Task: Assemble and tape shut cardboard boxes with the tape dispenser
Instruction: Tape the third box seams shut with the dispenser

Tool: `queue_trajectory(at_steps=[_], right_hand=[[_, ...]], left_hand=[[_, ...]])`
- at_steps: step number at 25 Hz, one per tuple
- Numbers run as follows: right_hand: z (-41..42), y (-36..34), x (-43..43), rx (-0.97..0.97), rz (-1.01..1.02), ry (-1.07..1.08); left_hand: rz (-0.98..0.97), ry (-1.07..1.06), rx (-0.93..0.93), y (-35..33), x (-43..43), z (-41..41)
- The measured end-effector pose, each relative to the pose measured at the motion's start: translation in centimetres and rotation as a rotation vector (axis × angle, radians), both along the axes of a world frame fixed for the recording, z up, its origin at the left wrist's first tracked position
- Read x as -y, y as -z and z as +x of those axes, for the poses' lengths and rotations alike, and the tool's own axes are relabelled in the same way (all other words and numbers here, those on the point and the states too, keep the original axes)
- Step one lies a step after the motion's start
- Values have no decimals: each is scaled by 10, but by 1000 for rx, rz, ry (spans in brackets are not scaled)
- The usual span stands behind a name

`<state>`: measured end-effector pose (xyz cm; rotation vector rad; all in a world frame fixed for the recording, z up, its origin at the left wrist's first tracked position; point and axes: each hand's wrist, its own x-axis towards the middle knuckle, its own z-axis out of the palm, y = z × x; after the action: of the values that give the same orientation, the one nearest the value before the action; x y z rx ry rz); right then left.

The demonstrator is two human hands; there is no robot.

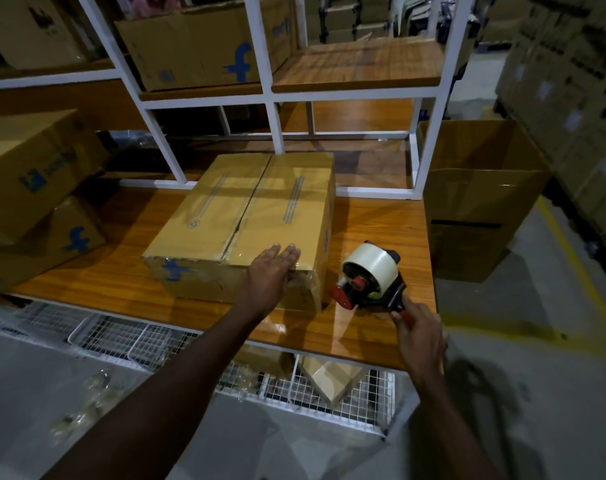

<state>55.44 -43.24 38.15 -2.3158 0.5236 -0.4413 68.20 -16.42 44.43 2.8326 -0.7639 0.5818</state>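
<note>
Below the table's near edge, a wire shelf (138, 337) holds a small carton (332, 379) and bits of clear plastic.

At the tabletop's near right corner, the right hand (421, 337) grips the tape dispenser (370, 282) by its handle, fingers and thumb curled round it. The dispenser carries a roll of clear tape (370, 263) and has red parts at its front. It sits low by the right edge, just beside the box's near right corner. Whether it rests on the wood or hangs just over it cannot be told.

The left hand (272, 271) lies flat on the box (246, 209), fingers straight and together. Its palm is over the near top edge, close to the box's near right corner, and it holds nothing.

The box stands in the middle of the table (121, 282), turned a little. Its top flaps are closed and meet along a centre seam. Glossy clear tape shows at the near end of that seam and wrinkles down the near face, which bears a blue logo.

At the table's left edge, more boxes (27, 174) with blue marks are piled up. Along the far edge stands a white rack (277, 133) with wooden shelves, one carrying a printed carton (204, 46).

Past the right edge, an open carton (478, 202) stands on the floor. Stacked cartons (571, 81) fill the dim far right.
</note>
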Motion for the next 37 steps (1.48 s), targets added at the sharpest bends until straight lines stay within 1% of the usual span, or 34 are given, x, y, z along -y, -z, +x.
queue_trajectory(at_steps=[3,5,6,8,10,12,15,17,19,20,23,25,27,28,30,33,35,37], right_hand=[[-3,-3,11,64,21,-11],[-5,-6,9,75,-12,-45],[-1,-9,7,41,-48,-56],[9,-16,2,-85,-96,-26],[18,-22,-4,-120,-64,-6],[23,-28,-13,-67,-10,-1],[34,-56,-32,15,74,109],[46,-78,-45,36,111,187],[59,-97,-62,64,113,204],[65,-105,-74,97,113,192],[84,-127,-121,166,139,149],[100,-134,-156,195,137,129],[113,-133,-182,212,121,120],[119,-132,-193,206,118,121],[130,-128,-212,197,122,133],[137,-126,-230,205,108,161],[137,-123,-238,215,98,171],[135,-122,-242,217,94,175]], left_hand=[[-32,-11,-7,1,2,1],[-55,-8,-20,0,0,-2],[-68,-4,-27,-2,0,-2],[-106,11,-47,-5,0,-4],[-129,22,-78,-8,-1,-5],[-125,50,-96,-9,-6,-5],[-115,53,-51,-7,-38,-9],[-241,22,40,-7,-76,-12],[-448,-94,143,-10,-124,-11],[-552,-177,159,-12,-147,-10],[-888,-446,118,-16,-202,-3],[-1123,-639,18,-14,-230,8],[-1246,-738,-112,-6,-246,23],[-1261,-739,-187,0,-248,28],[-1247,-646,-285,16,-240,33],[-1138,-486,-319,34,-208,27],[-1024,-478,-319,40,-195,30],[-992,-508,-338,38,-189,38]])
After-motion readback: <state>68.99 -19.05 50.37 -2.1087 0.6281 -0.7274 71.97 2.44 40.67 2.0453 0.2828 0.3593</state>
